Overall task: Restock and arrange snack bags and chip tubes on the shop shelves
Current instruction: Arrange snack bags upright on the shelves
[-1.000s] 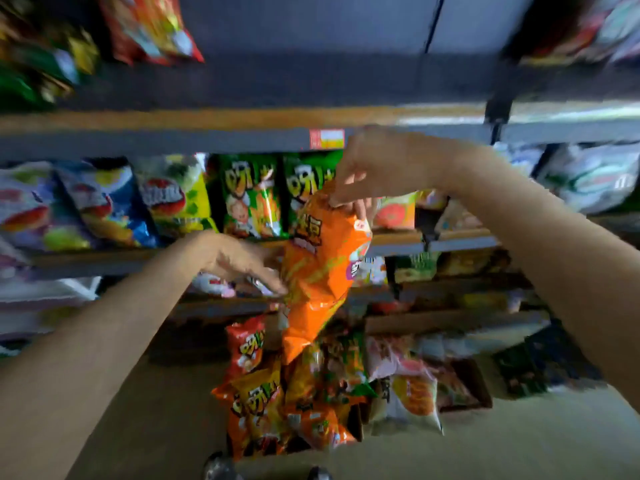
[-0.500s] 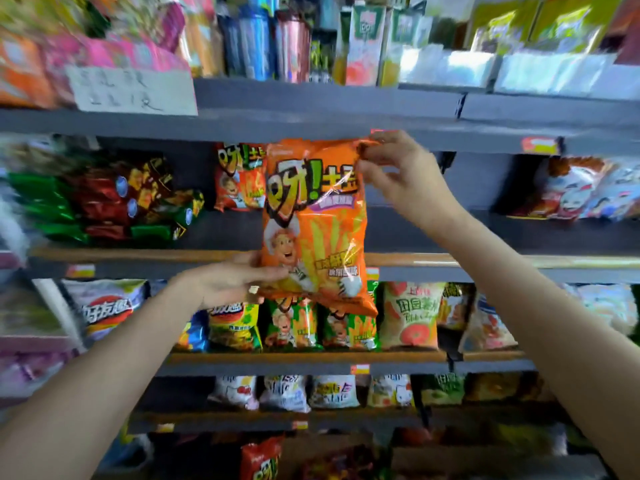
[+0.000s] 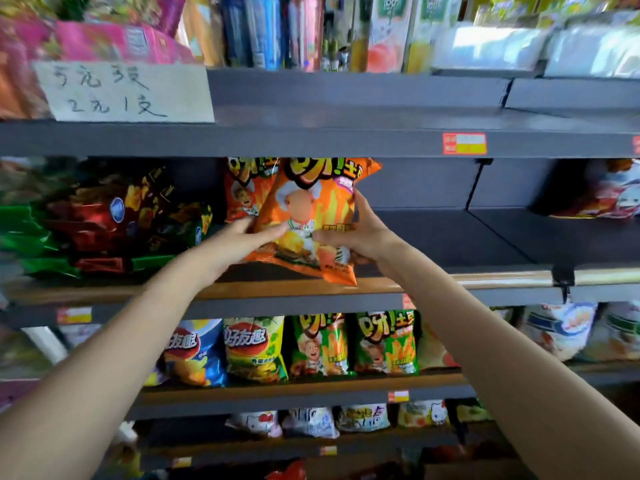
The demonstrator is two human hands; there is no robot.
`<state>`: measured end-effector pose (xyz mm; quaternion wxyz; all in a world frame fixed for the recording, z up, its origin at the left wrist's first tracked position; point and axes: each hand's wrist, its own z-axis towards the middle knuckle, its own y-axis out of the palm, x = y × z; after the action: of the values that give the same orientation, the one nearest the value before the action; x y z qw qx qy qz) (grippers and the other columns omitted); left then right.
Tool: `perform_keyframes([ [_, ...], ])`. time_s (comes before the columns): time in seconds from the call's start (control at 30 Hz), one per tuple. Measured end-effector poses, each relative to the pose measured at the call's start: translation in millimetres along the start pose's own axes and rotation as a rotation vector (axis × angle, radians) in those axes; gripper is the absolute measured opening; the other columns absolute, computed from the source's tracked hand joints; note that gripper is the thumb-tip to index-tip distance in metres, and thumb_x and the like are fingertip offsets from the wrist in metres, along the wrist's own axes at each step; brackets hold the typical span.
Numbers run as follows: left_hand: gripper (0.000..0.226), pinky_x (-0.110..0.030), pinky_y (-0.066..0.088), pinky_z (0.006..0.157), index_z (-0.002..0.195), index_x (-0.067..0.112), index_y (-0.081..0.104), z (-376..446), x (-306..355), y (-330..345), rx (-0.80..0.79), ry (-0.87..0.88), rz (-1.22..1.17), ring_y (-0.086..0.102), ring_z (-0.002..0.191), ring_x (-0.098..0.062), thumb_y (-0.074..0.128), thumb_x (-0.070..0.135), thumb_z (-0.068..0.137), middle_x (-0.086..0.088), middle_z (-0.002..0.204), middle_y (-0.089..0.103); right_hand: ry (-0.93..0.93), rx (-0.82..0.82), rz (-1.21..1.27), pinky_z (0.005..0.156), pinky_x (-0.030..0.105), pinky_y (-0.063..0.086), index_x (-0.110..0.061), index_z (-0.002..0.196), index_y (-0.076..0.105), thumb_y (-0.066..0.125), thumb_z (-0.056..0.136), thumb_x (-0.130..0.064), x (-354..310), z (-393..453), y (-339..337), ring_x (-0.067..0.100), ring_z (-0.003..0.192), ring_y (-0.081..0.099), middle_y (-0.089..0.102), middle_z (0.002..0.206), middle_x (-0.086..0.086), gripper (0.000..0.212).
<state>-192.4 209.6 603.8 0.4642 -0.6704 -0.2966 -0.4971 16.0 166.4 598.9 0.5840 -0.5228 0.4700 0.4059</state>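
An orange snack bag (image 3: 313,209) with a cartoon chef stands tilted on the dark middle shelf (image 3: 433,237), its lower edge over the shelf's wooden front lip. My left hand (image 3: 242,237) holds its lower left side, thumb across the front. My right hand (image 3: 360,233) grips its right side, fingers curled behind. A matching orange bag (image 3: 244,188) stands just behind it to the left.
Red and green foil bags (image 3: 104,223) lie piled at the left of the same shelf. Bare shelf runs to the right up to a divider (image 3: 474,188). Green and blue snack bags (image 3: 322,344) line the shelf below. Chip tubes (image 3: 270,29) and a handwritten sign (image 3: 121,91) sit above.
Both hands lifted the orange bag from the carton on the floor up to the middle shelf and pushed it in. My right hand shifted from the bag's top corner to its right side.
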Motion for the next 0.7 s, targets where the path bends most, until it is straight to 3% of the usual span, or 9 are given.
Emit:
perform_keyframes([
  [0.1,0.051,-0.027,0.034,0.099,0.118,0.027,0.048,22.8,-14.9,-24.1,0.099,0.036,0.186,0.045,0.117,-0.01,0.071,0.046,0.076,0.011,0.126,0.05,-0.027,0.025,-0.16,0.093,0.039,0.05,-0.035,0.147,0.004,0.088,0.058,-0.02,-6.4,35.1,31.5,0.025,0.115,0.056,0.056,0.127,0.003,0.123],
  [0.2,0.057,-0.032,0.04,0.095,0.129,0.012,0.047,43.1,-35.1,-36.9,0.214,0.019,0.211,0.048,0.117,-0.017,0.071,0.031,0.08,0.003,0.128,0.052,-0.052,0.044,-0.238,0.099,0.051,0.044,-0.037,0.146,0.003,0.088,0.053,-0.024,-0.8,63.4,60.5,0.03,0.117,0.054,0.055,0.129,0.005,0.127],
  [0.3,0.052,-0.028,0.038,0.088,0.127,0.012,0.046,55.7,-45.7,-41.8,0.358,0.02,0.24,0.049,0.115,-0.022,0.07,0.023,0.082,-0.002,0.125,0.054,-0.058,0.076,-0.328,0.1,0.048,0.044,-0.029,0.148,0.001,0.083,0.067,-0.021,5.2,84.5,87.2,0.03,0.117,0.053,0.054,0.13,0.007,0.115],
  [0.43,0.062,-0.028,0.036,0.092,0.139,0.013,0.034,68.2,-48.1,-41.5,0.394,0.023,0.408,0.044,0.125,-0.028,0.065,0.021,0.086,-0.009,0.139,0.046,-0.052,0.158,-0.378,0.099,0.046,0.044,-0.023,0.147,0.007,0.076,0.075,-0.026,17.8,100.9,107.2,0.032,0.119,0.052,0.053,0.132,0.009,0.1],
  [0.57,0.069,-0.032,0.032,0.101,0.144,0.009,0.024,66.8,-47.8,-35.0,0.422,0.033,0.524,0.036,0.131,-0.029,0.061,0.017,0.087,-0.014,0.145,0.036,-0.072,0.139,-0.413,0.101,0.044,0.041,-0.02,0.147,0.009,0.076,0.076,-0.023,17.4,108.0,105.1,0.03,0.124,0.048,0.048,0.137,0.009,0.098],
  [0.67,0.061,-0.032,0.037,0.101,0.14,0.008,0.031,50.6,-53.7,-30.5,0.558,0.147,0.438,0.041,0.127,-0.027,0.06,0.012,0.087,-0.014,0.14,0.039,-0.091,0.129,-0.423,0.102,0.039,0.038,-0.017,0.147,0.014,0.076,0.075,-0.021,15.7,96.1,97.5,0.028,0.129,0.042,0.042,0.139,0.012,0.095],
  [0.7,0.054,-0.026,0.042,0.097,0.136,0.007,0.037,39.4,-55.3,-26.6,0.635,0.24,0.384,0.046,0.121,-0.023,0.059,0.008,0.087,-0.015,0.135,0.042,-0.11,0.135,-0.432,0.101,0.036,0.037,-0.015,0.146,0.018,0.075,0.077,-0.02,15.8,86.0,92.3,0.027,0.129,0.04,0.042,0.139,0.013,0.09],
])
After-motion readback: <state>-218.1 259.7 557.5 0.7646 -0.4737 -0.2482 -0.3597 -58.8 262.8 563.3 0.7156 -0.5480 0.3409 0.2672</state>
